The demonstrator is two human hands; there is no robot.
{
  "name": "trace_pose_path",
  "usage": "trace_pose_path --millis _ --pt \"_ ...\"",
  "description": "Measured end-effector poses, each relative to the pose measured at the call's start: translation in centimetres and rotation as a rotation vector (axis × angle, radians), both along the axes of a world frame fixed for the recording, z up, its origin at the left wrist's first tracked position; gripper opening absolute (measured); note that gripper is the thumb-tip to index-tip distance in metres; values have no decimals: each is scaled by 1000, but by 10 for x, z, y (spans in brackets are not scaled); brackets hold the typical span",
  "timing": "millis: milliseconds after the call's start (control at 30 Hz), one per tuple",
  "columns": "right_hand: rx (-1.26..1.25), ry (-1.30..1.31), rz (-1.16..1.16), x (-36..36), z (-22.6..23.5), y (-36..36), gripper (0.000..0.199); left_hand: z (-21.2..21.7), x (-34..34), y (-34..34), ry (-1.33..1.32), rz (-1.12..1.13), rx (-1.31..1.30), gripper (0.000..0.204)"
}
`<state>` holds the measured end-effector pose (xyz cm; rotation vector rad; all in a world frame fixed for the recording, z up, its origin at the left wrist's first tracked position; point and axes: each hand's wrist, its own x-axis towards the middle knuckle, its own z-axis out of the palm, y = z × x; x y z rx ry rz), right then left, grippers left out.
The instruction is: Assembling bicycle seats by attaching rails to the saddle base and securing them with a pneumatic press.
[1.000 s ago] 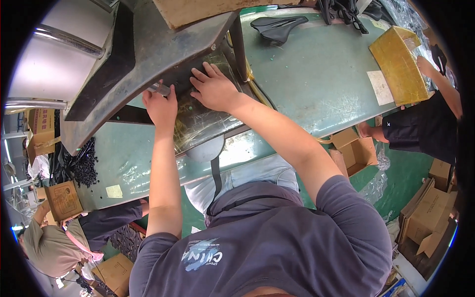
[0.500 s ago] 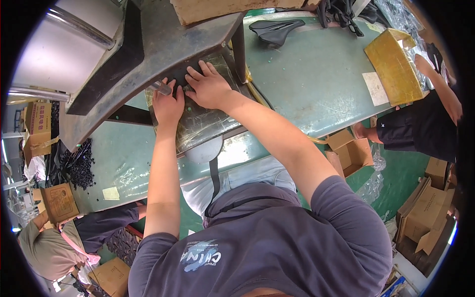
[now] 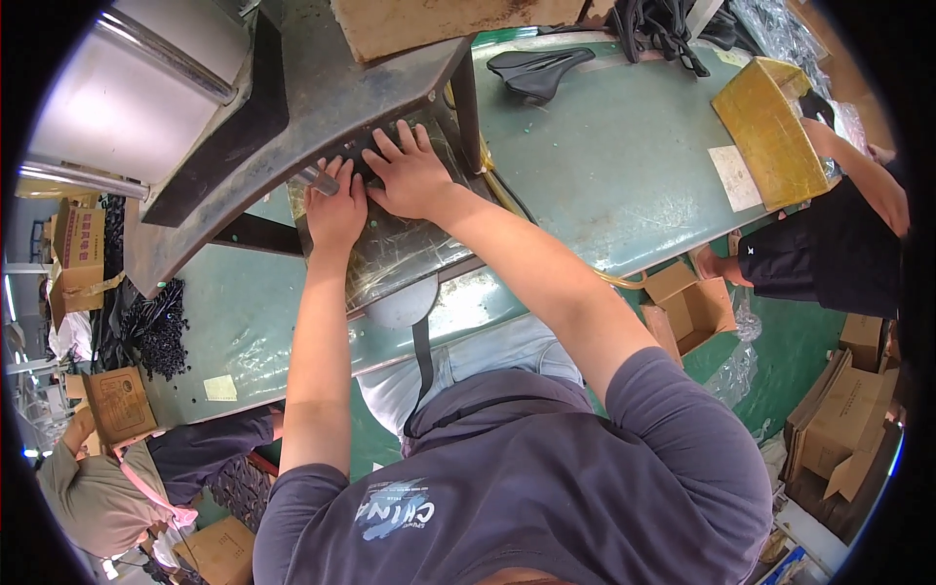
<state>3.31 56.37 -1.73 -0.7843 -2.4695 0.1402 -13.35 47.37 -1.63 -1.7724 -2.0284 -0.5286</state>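
My right hand [image 3: 411, 177] rests palm down with fingers stretched forward, on a dark flat part [image 3: 363, 146] beneath the front edge of a heavy metal machine frame [image 3: 336, 122]. Close beside it, my left hand [image 3: 336, 216] lies with its fingers pointing forward and its thumb toward the right hand. A short metal rod [image 3: 320, 180] juts from under the frame just over the left fingers and partly hides them. Below both hands is a dark plate [image 3: 414, 255] covered with creased clear film. What the dark part is, I cannot make out.
A black bicycle saddle [image 3: 538, 70] lies on the green table [image 3: 614, 146], right of the frame. Farther right stands a yellow box [image 3: 770, 136], with a co-worker's arm [image 3: 858, 166] at it. Small black parts [image 3: 164, 336] are heaped at left, near another person [image 3: 107, 487].
My right fingers have straightened and drawn a little closer together. The left hand stays nearly in place. At right, the co-worker's hand has moved slightly nearer the yellow box.
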Motion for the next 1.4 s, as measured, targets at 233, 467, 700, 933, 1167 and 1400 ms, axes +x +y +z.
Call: trace_pose_path --millis 233,467,700,933,1167,1400 --pt "-93 -143 -18 1 8 11 63 -17 -11 22 -15 -94 36 33" --pt "-201 -105 36 0 25 -1 66 -1 -13 8 77 -120 93 26" --pt "-66 123 1 47 13 -26 66 30 30 -50 -10 -133 182 27" --pt "-156 367 199 156 44 -104 50 175 147 -109 -429 -785 227 31" --pt "-187 297 256 196 52 -162 46 299 203 -139 -995 -1495 628 36" --pt "-223 310 197 233 40 -193 49 302 191 -179 -1098 -1620 713 28"
